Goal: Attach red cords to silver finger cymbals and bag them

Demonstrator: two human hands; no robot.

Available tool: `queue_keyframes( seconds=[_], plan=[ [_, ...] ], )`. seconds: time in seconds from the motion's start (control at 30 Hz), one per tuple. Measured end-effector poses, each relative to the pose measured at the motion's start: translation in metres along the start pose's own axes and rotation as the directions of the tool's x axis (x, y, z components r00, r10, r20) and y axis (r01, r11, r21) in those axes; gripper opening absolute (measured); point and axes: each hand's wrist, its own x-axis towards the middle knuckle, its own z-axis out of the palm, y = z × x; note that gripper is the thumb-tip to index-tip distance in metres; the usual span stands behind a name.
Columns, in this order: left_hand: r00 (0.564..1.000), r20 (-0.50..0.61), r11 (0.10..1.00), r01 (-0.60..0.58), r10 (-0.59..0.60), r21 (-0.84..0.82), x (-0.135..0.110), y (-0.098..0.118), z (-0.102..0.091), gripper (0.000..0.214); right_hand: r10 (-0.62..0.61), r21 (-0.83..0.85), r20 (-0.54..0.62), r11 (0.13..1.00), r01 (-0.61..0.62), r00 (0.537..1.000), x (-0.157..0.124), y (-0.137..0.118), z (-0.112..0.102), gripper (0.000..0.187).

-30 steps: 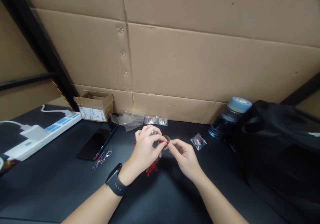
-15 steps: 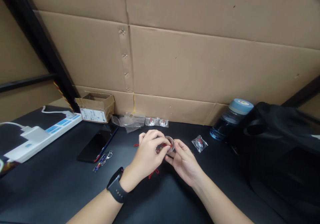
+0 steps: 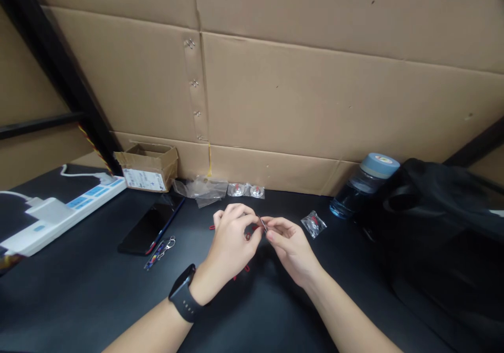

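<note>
A small thin round disc is seen nearly edge-on between my two hands. My left hand, with a black watch at the wrist, has thumb and index finger pinched at the disc's left side, where a bit of red cord shows. From the other side, my right hand grips its edge between thumb and fingers. Loops of red cord stick out below my left hand, and another red loop shows to its left. My palm and fingers hide where the cords lead.
Clear packets with round silvery and red pieces lie at the back; another packet is at right. Around the black table stand a cardboard box, phone, keychain, power strip, bottle and black bag.
The disc has turned from showing its round face to nearly edge-on. My right fingers have shifted left and closer to my left hand. The camera view has shifted slightly.
</note>
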Motion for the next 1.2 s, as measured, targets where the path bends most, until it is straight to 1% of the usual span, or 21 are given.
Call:
queue_keyframes(
  seconds=[0.17,0.3,0.43,0.47,0.53,0.6,0.73,0.8,0.9,1.0,1.07,1.2],
  plan=[
    [1.0,-0.022,1.0,0.019,-0.019,-0.012,-0.001,0.001,0.001,0.011,-0.064,-0.079,-0.026,0.995,0.062,0.998,0.001,0.002,-0.001,0.031],
    [0.998,-0.049,0.999,0.033,-0.034,-0.018,-0.002,0.001,0.002,0.011,-0.095,-0.102,-0.014,0.99,0.093,0.995,0.001,0.004,-0.002,0.03],
    [0.999,-0.03,1.0,0.019,-0.02,-0.021,-0.001,0.0,0.002,0.01,-0.125,-0.125,-0.018,0.985,0.121,0.992,0.001,0.008,-0.003,0.03],
    [1.0,-0.025,1.0,0.012,-0.012,-0.025,-0.001,0.0,0.002,0.01,-0.133,-0.127,-0.023,0.983,0.129,0.991,0.002,0.009,-0.003,0.029],
    [1.0,-0.024,0.999,0.001,-0.002,-0.033,0.0,0.0,0.001,0.011,-0.145,-0.137,-0.029,0.981,0.14,0.989,0.002,0.01,-0.004,0.02],
    [1.0,-0.029,0.999,0.001,-0.002,-0.039,0.0,0.0,0.001,0.01,-0.151,-0.164,-0.027,0.976,0.144,0.988,0.002,0.009,-0.005,0.013],
    [1.0,-0.025,0.999,-0.006,0.005,-0.044,0.0,-0.001,0.001,0.01,-0.144,-0.233,0.005,0.962,0.141,0.99,0.003,0.002,-0.005,0.016],
    [1.0,-0.018,0.999,-0.014,0.013,-0.042,0.0,-0.001,0.001,0.011,-0.16,-0.275,0.029,0.948,0.162,0.987,0.003,-0.001,-0.005,0.017],
    [1.0,-0.009,0.999,-0.022,0.022,-0.033,0.0,-0.002,0.0,0.012,-0.237,-0.386,0.065,0.89,0.243,0.969,0.003,-0.003,-0.007,0.017],
    [0.999,-0.003,0.999,-0.032,0.032,-0.017,0.0,-0.002,0.0,0.013,-0.338,-0.548,0.105,0.765,0.338,0.935,0.001,-0.005,-0.01,0.015],
    [1.0,-0.001,1.0,-0.031,0.031,0.001,0.0,-0.002,0.001,0.013,-0.387,-0.629,0.133,0.679,0.379,0.912,0.0,-0.007,-0.01,0.014],
    [1.0,0.003,0.999,-0.026,0.026,0.031,-0.001,-0.003,0.005,0.012,-0.425,-0.715,0.185,0.56,0.418,0.886,-0.001,-0.009,-0.01,0.016]
  ],
)
